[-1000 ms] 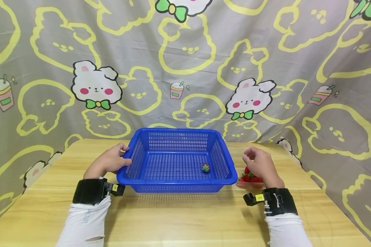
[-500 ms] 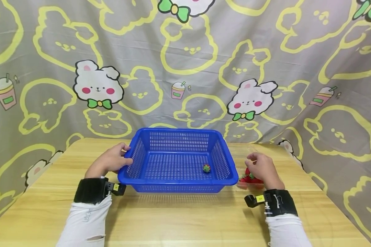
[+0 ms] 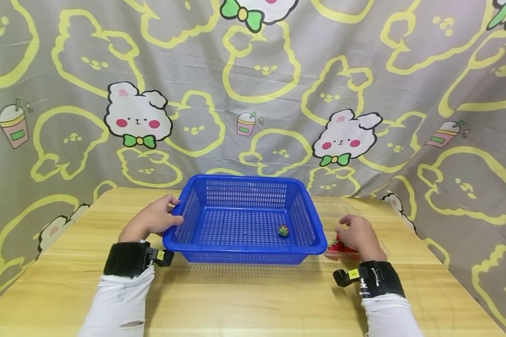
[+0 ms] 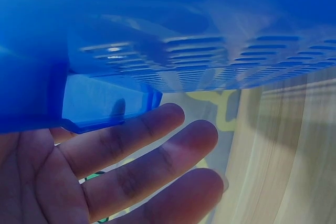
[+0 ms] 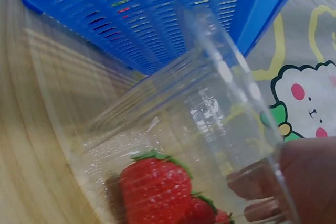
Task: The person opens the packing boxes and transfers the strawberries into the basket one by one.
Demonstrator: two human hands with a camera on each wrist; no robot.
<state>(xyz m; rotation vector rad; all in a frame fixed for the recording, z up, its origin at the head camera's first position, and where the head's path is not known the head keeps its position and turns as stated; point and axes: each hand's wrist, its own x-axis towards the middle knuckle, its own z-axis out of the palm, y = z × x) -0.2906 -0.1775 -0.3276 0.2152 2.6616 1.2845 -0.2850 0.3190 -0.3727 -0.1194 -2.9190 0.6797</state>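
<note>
My left hand (image 3: 153, 217) holds the left rim of a blue plastic basket (image 3: 244, 248), its thumb over the edge. In the left wrist view, the fingers (image 4: 181, 148) stretch out below the rim, along the outer wall. A strawberry (image 3: 283, 230) lies inside the basket near the right end, leafy top showing. My right hand (image 3: 360, 236) reaches into a clear plastic box (image 3: 326, 256) right of the basket. The right wrist view shows fingertips (image 5: 249, 182) inside the box close to several strawberries (image 5: 156, 190), none held between them. The hand partly hides the strawberries in the head view.
The basket and box stand on a light wooden table (image 3: 244, 299). Behind them hangs a grey curtain (image 3: 274, 117) with rabbit prints. The box's clear wall rises between the strawberries and the basket's right side.
My right hand has come down lower into the clear box, over the strawberries. The left hand stays at the basket rim. The whole head view has shifted slightly.
</note>
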